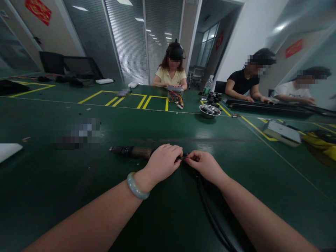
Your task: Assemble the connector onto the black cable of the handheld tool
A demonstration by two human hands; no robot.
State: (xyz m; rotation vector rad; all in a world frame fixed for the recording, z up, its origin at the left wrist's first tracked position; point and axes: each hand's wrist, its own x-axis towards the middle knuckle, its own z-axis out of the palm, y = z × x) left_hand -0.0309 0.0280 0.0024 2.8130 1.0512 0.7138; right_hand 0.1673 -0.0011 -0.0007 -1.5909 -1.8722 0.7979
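A dark electric screwdriver (pixel 136 152) with a brownish middle section lies across the green table, its tip pointing left. My left hand (pixel 164 159) is closed over its rear end and hides that part. Just to the right, my right hand (pixel 206 166) makes a pinch with thumb and index finger. Between the two hands shows a thin, small piece, too small to name. From under my right hand a black cable (pixel 207 203) runs down toward the near table edge.
A metal bowl (pixel 210 111) of dark parts and a plastic bottle (pixel 208 87) stand ahead. Across the table a person handles a grey box with coloured wires (pixel 175 92); two others sit at right. A silver box (pixel 282 133) lies right, a white object (pixel 9 151) left.
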